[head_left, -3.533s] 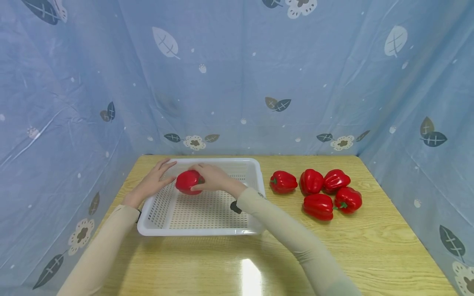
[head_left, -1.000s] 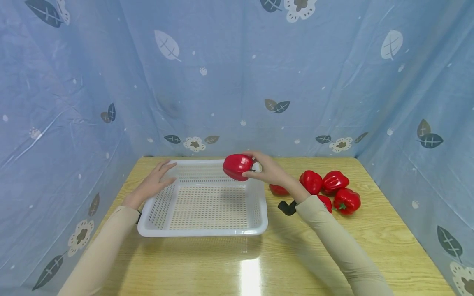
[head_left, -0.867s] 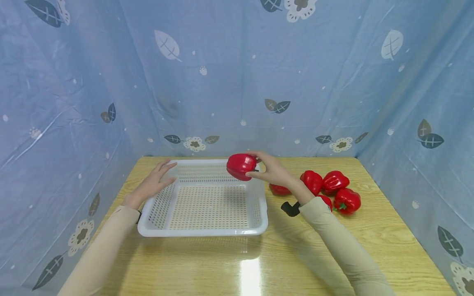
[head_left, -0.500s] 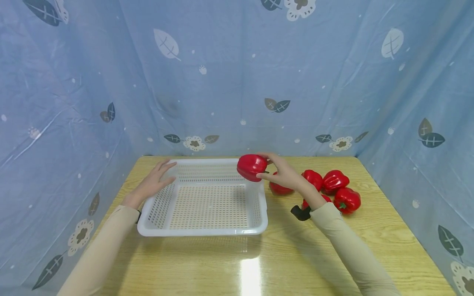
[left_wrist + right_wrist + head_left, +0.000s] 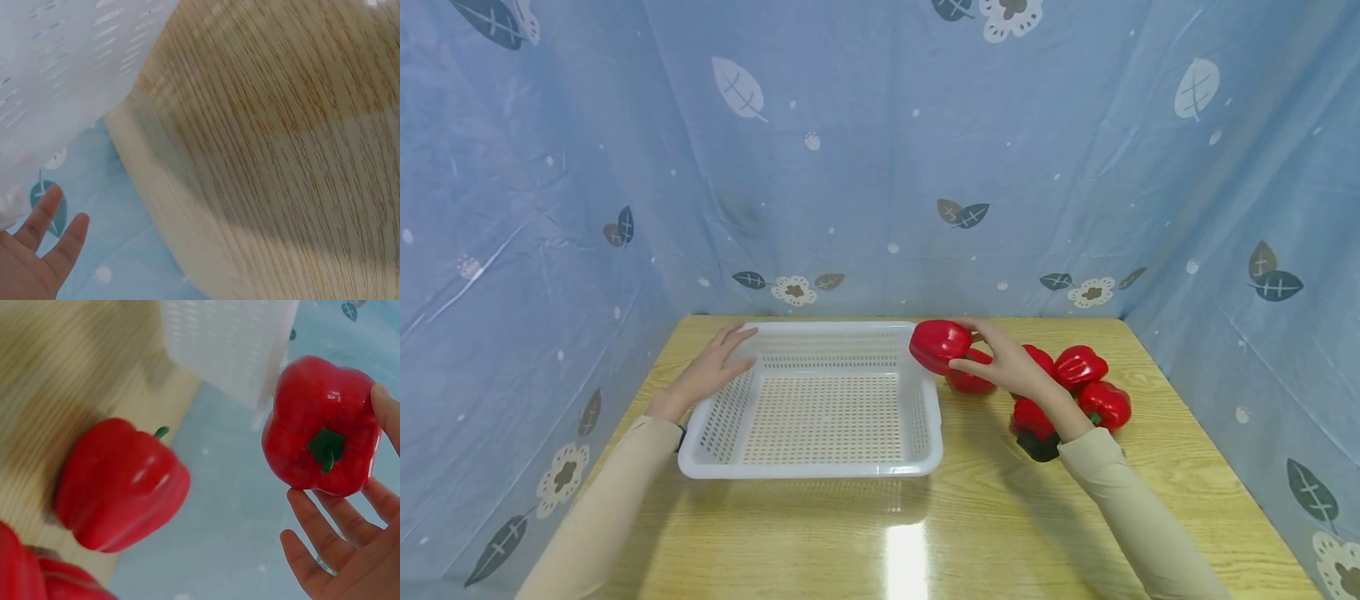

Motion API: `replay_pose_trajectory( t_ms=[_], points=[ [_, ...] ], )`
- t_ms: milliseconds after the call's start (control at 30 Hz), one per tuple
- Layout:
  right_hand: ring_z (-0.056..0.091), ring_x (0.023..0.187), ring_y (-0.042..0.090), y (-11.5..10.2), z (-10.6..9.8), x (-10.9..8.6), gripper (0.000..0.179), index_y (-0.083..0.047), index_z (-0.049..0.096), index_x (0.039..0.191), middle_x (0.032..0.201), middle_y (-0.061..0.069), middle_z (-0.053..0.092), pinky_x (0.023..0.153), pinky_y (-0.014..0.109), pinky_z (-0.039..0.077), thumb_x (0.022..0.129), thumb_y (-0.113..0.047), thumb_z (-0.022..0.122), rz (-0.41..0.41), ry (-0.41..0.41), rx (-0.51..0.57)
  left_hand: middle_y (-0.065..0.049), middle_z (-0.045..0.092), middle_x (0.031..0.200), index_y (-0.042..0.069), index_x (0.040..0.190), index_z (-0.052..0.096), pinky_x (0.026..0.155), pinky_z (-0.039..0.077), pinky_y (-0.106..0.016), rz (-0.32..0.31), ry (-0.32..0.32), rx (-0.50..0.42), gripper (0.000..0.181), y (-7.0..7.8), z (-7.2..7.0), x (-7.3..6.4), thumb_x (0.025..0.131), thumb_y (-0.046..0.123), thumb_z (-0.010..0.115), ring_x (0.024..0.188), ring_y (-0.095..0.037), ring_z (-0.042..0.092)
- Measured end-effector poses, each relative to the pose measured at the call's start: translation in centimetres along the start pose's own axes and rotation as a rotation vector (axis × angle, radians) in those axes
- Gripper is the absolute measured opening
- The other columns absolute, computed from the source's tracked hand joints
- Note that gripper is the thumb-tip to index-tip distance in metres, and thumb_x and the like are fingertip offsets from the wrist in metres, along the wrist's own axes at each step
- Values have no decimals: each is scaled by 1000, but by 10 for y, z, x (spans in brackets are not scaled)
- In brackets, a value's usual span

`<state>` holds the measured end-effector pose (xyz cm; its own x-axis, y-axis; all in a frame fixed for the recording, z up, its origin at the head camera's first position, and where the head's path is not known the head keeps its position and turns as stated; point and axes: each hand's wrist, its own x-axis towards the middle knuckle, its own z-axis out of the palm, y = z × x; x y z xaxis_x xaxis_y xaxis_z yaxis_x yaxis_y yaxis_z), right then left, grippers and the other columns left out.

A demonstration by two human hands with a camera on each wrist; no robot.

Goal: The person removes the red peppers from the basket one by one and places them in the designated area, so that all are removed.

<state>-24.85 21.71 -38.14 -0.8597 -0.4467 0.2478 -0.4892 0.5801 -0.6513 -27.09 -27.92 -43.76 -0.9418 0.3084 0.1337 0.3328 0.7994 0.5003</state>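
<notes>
My right hand (image 5: 1011, 364) grips a glossy red bell pepper (image 5: 939, 346) above the right rim of a white perforated basket (image 5: 808, 471). In the right wrist view, thumb and fingertips hold that pepper by its sides, its green stem facing the camera. Just below and behind it, another red pepper (image 5: 122, 487) lies on the table. My left hand (image 5: 706, 372) is at the basket's left rim, fingers spread and holding nothing. Only part of this left hand (image 5: 37, 256) shows in the left wrist view, beside the basket wall.
Several more red peppers (image 5: 1078, 367) lie grouped on the wooden table (image 5: 775, 542) to the right, partly hidden by my right forearm. A blue curtain (image 5: 865, 167) with leaf prints surrounds the table's back and sides.
The right hand has carried the pepper from inside the basket, up and rightward to above its right rim. My left hand has stayed where it was, and so has the basket.
</notes>
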Motion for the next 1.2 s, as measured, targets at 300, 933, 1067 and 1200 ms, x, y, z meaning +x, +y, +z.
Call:
replay_pose_trajectory(
  t_ms=[300, 933, 1067, 1200],
  points=[
    [48, 116, 25, 13, -5, -17, 72, -18, 39, 138, 134, 3, 47, 80, 45, 53, 78, -37, 73, 19, 14, -24, -15, 7, 155, 16, 147, 27, 103, 16, -68, -2, -7, -4, 62, 1, -1, 0, 94, 36, 52, 138, -45, 11],
    [52, 109, 26, 33, -3, -52, 73, -11, 42, 136, 128, 7, 52, 87, 50, 49, 77, -42, 72, 32, 12, -120, -14, 7, 155, 15, 147, 27, 103, 15, -68, -12, -14, -7, 61, 3, -2, -1, 94, 35, 52, 138, -44, 10],
    [52, 110, 26, 39, 0, -58, 72, -11, 43, 135, 128, 8, 52, 87, 50, 48, 77, -41, 73, 27, 4, -133, -14, 7, 155, 15, 147, 27, 103, 16, -68, -10, -14, -7, 63, 3, -2, -1, 94, 40, 50, 139, -44, 10],
    [52, 111, 25, 43, 2, -64, 71, -11, 44, 135, 130, 9, 51, 88, 49, 49, 77, -41, 72, 24, -10, -148, -14, 7, 155, 15, 147, 27, 103, 16, -68, -10, -13, -15, 64, 4, -2, -1, 93, 43, 50, 139, -44, 10]
  ],
)
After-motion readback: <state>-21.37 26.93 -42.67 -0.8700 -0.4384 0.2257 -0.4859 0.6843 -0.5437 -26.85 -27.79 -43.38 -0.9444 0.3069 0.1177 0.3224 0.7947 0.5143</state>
